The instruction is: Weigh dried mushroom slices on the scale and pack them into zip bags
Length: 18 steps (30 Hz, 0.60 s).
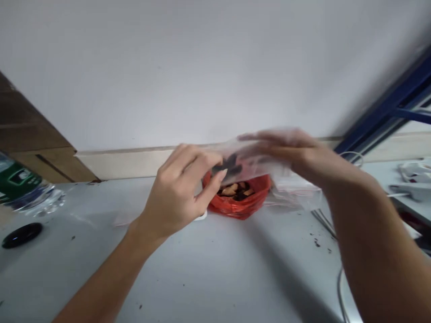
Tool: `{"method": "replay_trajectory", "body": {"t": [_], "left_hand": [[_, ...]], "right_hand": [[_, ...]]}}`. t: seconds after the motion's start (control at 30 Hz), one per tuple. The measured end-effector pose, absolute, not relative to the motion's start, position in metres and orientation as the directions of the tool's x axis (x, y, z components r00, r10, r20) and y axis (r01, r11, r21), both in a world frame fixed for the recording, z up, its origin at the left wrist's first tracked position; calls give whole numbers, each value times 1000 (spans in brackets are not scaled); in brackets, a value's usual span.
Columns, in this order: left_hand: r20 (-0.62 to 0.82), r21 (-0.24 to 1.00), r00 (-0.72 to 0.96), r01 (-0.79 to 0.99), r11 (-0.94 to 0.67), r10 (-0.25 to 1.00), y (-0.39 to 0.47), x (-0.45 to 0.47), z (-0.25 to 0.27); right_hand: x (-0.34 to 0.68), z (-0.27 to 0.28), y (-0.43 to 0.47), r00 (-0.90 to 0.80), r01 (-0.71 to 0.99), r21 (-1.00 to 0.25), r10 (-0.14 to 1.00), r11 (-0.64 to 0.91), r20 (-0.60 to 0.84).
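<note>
A clear plastic bag point(261, 168) with dark pieces point(230, 167) in it stretches between my two hands above a red plastic bag. My left hand point(183, 186) pinches its left end between thumb and fingers, beside the dark pieces. On the other side, my right hand point(286, 146) has its fingers reaching along the bag's upper right part; motion blurs them, and the exact grip is hard to see. Underneath, the open red plastic bag point(240, 208) holds brown and dark pieces point(235, 190) and stands on the grey table point(202, 269).
More flat clear bags point(296, 195) lie right of the red bag. At left are a green-labelled bottle point(25, 184) and a black oval object point(22, 235). Cables point(341, 287) run along the right. A wall point(202, 72) closes off the back, with a blue frame point(387, 101) at right.
</note>
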<state>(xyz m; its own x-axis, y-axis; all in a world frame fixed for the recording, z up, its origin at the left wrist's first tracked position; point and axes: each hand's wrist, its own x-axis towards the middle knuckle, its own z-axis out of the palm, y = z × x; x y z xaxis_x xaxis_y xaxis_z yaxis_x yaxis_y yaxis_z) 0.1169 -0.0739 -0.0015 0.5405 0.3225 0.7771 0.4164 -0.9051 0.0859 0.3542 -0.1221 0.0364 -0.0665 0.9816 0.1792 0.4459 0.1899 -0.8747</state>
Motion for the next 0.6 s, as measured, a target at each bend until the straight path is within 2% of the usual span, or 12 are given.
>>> {"method": "replay_trajectory", "body": {"t": [0.07, 0.13, 0.2, 0.27, 0.33, 0.37, 0.47, 0.53, 0.57, 0.6], "left_hand": [[648, 189, 649, 369, -910, 398, -73, 126, -12], [435, 258, 772, 386, -886, 463, -71, 135, -22], [222, 284, 843, 424, -860, 490, -69, 142, -28], [94, 303, 867, 444, -843, 490, -69, 147, -32], [63, 320, 880, 429, -845, 471, -70, 149, -33], [75, 330, 885, 412, -849, 459, -70, 148, -33], [162, 353, 884, 363, -862, 439, -67, 141, -31], [208, 354, 863, 373, -858, 460, -62, 133, -28], [217, 350, 851, 389, -852, 478, -59, 128, -26], [218, 347, 842, 406, -845, 494, -55, 123, -24]], "right_hand": [[378, 31, -140, 173, 467, -857, 929, 216, 328], [399, 17, -153, 272, 661, -728, 846, 182, 459], [419, -7, -159, 185, 886, -455, 833, 88, 521], [435, -34, -162, 30, 966, -250, 924, 72, 382], [445, -53, -163, -2, 983, -175, 969, 47, 247], [446, -58, -163, 7, 986, -161, 974, 31, 228], [434, -46, -159, 43, 984, -175, 933, 21, 357], [415, -27, -152, 29, 974, -211, 882, 81, 471], [403, -17, -146, 24, 964, -241, 864, 114, 503], [391, -8, -140, 15, 950, -281, 881, 135, 473]]}}
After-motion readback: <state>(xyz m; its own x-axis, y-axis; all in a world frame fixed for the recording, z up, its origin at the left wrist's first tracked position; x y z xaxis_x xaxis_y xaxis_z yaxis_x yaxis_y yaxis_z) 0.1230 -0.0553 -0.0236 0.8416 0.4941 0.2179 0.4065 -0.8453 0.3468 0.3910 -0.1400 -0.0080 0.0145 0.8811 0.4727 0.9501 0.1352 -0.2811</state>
